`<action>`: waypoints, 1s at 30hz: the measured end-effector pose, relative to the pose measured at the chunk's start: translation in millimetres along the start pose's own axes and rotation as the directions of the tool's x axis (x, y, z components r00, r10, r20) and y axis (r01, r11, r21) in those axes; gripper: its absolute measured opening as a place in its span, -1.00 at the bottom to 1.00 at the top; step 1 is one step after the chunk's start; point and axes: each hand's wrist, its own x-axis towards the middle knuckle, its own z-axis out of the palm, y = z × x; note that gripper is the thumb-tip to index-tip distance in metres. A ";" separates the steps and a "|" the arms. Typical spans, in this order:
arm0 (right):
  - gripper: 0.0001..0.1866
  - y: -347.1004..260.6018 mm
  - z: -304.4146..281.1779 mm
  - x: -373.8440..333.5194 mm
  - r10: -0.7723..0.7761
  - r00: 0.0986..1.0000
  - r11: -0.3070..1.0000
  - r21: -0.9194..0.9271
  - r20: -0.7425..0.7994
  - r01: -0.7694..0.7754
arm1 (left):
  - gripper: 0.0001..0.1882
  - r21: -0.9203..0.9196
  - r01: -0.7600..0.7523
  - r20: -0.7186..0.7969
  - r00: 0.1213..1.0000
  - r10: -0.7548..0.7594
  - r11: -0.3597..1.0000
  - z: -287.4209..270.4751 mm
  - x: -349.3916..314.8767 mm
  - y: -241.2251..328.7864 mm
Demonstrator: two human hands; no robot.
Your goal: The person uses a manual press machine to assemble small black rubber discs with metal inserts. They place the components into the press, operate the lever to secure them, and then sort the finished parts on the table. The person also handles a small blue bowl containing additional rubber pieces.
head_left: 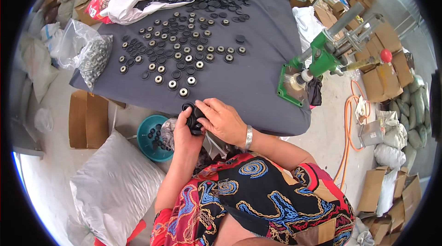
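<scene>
Just off the near edge of the table, my left hand is closed around several black round plastic caps. My right hand, a silver bracelet at its wrist, reaches over from the right with fingers bent onto the same caps. How many lie in the palm is hidden. Beyond my hands, black rings with metal bearings stand in loose rows on the dark grey cloth. Among them are plain black rings without metal centres.
A white-and-red sack spills black caps at the table's back. A clear bag of metal parts sits at the left edge. At right stands a green hand press. Below left are a teal basin and a stuffed white sack.
</scene>
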 end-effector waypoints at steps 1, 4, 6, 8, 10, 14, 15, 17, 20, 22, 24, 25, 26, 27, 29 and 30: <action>-0.51 0.6 -2.2 -1.3 0.027 1.000 1.000 -0.012 0.009 -0.027 | -0.83 0.014 0.010 0.013 1.000 -0.011 1.000 -5.6 9.6 -4.3; -0.56 7.2 -7.1 -1.3 0.089 0.996 0.996 -0.030 -0.002 -0.089 | -0.82 0.029 -0.035 0.038 0.999 0.034 0.999 2.9 17.2 -13.8; -0.55 22.0 -12.6 5.7 0.102 0.994 0.995 -0.017 -0.049 -0.103 | -0.79 0.052 -0.033 0.151 0.988 0.025 0.998 1.8 19.8 -13.1; -0.61 50.4 -31.4 25.4 0.197 0.970 0.978 -0.047 -0.140 -0.205 | -0.76 0.054 -0.008 0.158 0.987 0.000 0.999 8.0 14.9 -9.5; -0.67 99.9 -49.2 46.0 0.289 0.927 0.953 -0.022 -0.240 -0.303 | -0.74 0.061 0.022 0.214 0.976 -0.035 0.998 -7.5 17.9 -3.6; -0.70 175.9 -63.5 62.8 0.377 0.909 0.895 -0.182 -0.180 -0.407 | -0.77 0.060 -0.001 0.260 0.965 -0.014 0.998 -23.0 19.4 0.1; -0.69 182.9 -62.3 65.5 0.384 0.912 0.887 -0.217 -0.145 -0.408 | -0.78 0.077 -0.012 0.248 0.969 -0.007 0.997 -22.6 17.5 1.1; -0.67 193.4 -58.3 69.0 0.404 0.910 0.868 -0.275 -0.090 -0.413 | -0.78 0.100 -0.024 0.252 0.968 -0.003 0.995 -23.0 18.9 1.6; -0.68 205.4 -49.2 70.9 0.357 0.930 0.869 -0.337 -0.083 -0.364 | -0.77 0.148 -0.045 0.258 0.966 0.006 0.988 -23.0 16.9 3.7; -0.69 207.6 -46.7 73.1 0.386 0.919 0.854 -0.346 -0.077 -0.388 | -0.76 0.170 -0.053 0.263 0.965 0.006 0.984 -21.5 16.2 5.2; -0.71 210.6 -45.0 74.2 0.400 0.914 0.838 -0.375 -0.072 -0.396 | -0.75 0.179 -0.050 0.267 0.964 0.001 0.983 -21.4 16.2 5.9; -0.72 212.6 -44.3 74.3 0.398 0.915 0.829 -0.399 -0.069 -0.391 | -0.75 0.180 -0.052 0.272 0.962 0.001 0.982 -21.5 16.5 6.1; -0.73 214.5 -43.9 73.7 0.397 0.915 0.820 -0.423 -0.066 -0.386 | -0.76 0.181 -0.053 0.277 0.961 0.001 0.982 -21.7 16.7 6.0; -0.73 216.1 -45.4 72.6 0.407 0.910 0.805 -0.442 -0.074 -0.396 | -0.76 0.181 -0.055 0.282 0.959 0.002 0.982 -21.7 16.2 6.5; -0.73 221.1 -53.7 66.9 0.427 0.899 0.773 -0.479 -0.092 -0.416 | -0.76 0.181 -0.053 0.291 0.957 -0.002 0.982 -20.9 14.4 6.6; -0.72 222.7 -57.3 62.7 0.409 0.907 0.769 -0.499 -0.098 -0.400 | -0.76 0.177 -0.054 0.289 0.957 0.001 0.983 -21.9 10.9 6.7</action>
